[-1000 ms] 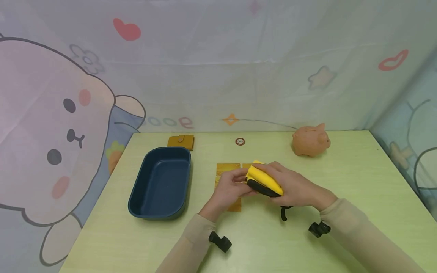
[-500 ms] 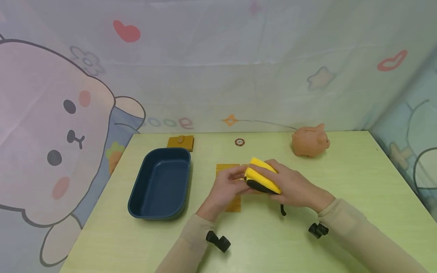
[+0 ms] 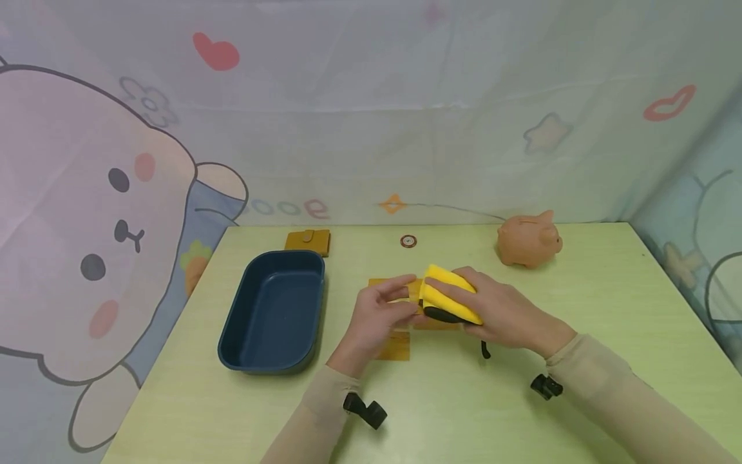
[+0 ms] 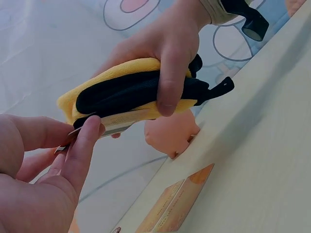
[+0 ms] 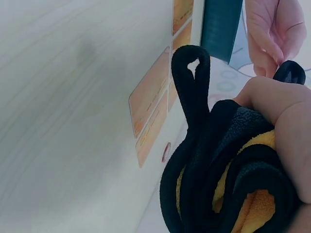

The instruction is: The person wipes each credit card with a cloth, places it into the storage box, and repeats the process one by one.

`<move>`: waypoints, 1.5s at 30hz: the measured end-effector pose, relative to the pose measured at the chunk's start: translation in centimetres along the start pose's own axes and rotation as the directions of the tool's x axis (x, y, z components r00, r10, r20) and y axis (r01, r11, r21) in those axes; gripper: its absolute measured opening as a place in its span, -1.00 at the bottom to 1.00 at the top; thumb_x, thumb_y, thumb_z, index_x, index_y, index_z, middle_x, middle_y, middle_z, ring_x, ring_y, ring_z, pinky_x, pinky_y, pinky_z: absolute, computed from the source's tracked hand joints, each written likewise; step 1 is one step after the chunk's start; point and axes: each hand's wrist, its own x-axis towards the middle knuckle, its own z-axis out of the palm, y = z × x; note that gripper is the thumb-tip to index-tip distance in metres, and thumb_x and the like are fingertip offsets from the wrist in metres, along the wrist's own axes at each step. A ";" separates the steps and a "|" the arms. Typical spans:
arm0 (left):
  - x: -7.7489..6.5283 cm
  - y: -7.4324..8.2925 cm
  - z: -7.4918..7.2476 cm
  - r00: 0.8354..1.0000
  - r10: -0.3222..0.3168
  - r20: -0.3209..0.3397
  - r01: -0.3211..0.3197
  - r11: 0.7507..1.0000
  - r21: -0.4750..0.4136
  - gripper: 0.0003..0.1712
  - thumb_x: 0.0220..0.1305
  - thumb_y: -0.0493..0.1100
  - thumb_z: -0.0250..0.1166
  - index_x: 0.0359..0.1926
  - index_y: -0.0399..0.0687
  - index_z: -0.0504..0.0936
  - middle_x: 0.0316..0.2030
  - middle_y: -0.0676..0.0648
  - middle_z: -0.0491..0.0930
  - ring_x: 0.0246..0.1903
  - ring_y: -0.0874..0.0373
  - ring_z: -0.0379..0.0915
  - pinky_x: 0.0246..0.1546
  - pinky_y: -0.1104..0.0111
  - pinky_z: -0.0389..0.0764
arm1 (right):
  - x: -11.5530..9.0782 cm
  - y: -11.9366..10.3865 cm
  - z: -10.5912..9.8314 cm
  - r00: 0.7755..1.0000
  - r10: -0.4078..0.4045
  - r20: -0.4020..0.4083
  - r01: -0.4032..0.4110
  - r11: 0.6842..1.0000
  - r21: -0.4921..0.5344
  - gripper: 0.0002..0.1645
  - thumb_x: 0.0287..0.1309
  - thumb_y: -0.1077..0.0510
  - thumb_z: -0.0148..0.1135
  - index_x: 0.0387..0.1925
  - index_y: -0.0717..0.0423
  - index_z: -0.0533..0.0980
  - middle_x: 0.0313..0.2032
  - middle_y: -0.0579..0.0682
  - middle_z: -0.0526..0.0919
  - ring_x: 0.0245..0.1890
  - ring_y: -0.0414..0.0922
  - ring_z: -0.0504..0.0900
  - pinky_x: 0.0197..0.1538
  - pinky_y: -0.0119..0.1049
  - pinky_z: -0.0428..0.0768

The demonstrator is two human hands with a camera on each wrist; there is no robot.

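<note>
My right hand [image 3: 500, 310] grips a folded yellow-and-black cloth [image 3: 447, 291] above the table, its thumb across the black side. A black hanging loop [image 5: 192, 63] sticks out of the cloth's folded end. My left hand [image 3: 377, 314] is at the cloth's other end, thumb and fingers pinching the edge of a thin card [image 4: 125, 118]. That card reaches along the cloth's underside, and a right fingertip shows below it. Several gold cards [image 3: 395, 348] lie in a block on the table beneath the hands, partly hidden by them.
A dark blue tray [image 3: 228, 341] stands to the left, with a tan wallet [image 3: 307, 241] behind it. A small round red-and-white chip [image 3: 408, 241] lies at the back middle. A pink piggy bank [image 3: 529, 240] stands at the back right. A printed curtain [image 3: 348, 129] hangs behind the table.
My left hand has drawn slightly left, its fingers spreading more from the cloth. The cloth in my right hand has risen a little. Tray, wallet, chip and piggy bank have stayed put.
</note>
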 end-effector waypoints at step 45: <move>1.7 2.7 -2.2 0.969 0.216 -0.117 -0.195 0.966 0.169 -0.74 0.36 -0.48 0.33 0.05 -0.36 0.68 -0.29 -0.07 0.66 -0.32 0.15 0.69 -0.05 0.16 0.79 | -0.2 3.3 -2.2 0.965 0.120 -0.232 -0.099 0.990 0.097 0.13 -0.06 0.37 0.43 0.58 -0.16 0.29 0.12 0.12 0.47 -0.32 -0.16 0.40 -0.33 -0.24 0.49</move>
